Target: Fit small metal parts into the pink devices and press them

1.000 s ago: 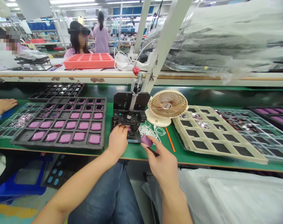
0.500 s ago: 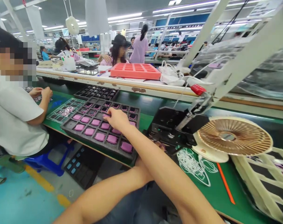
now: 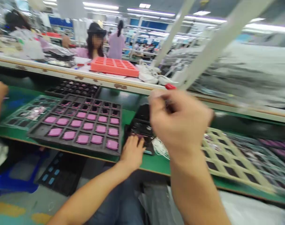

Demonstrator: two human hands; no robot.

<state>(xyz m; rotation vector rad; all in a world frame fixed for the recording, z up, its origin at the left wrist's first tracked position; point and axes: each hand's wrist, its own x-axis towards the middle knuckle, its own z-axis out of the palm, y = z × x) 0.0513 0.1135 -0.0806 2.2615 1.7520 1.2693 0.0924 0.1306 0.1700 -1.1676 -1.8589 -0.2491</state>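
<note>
R hand (image 3: pixel 182 125) is up in front of the press (image 3: pixel 142 125), curled shut into a fist. It looks clamped on the press lever (image 3: pixel 170 86), tho only the lever's red tip shows above the knuckles & the shot is blurred. L hand (image 3: pixel 133 153) lies at the front of the press, fingertips on the bed over a pink piece (image 3: pixel 139 136). Can't tell if it pinches or just presses down.

Step, as I read it: piece being seated in the press w/ the lever gripped. A lever stroke calls for the piece sitting square & L fingertips off the bed first.

Containers:
- Black foam tray (image 3: pixel 74 146), just left of the press: front rows filled w/ pink pieces (image 3: pixel 88 126), back pockets darker & hard to read.
- Clear tray (image 3: pixel 6 125), further left of the press: small shiny bits in some cells.
- Cream grid tray (image 3: pixel 217 147), right of the press: cells dark, contents unclear.
- Coral tray (image 3: pixel 114 66), on the shelf behind the press: contents not visible.

Low trays all sit on the green desk (image 3: pixel 129 115).
</note>
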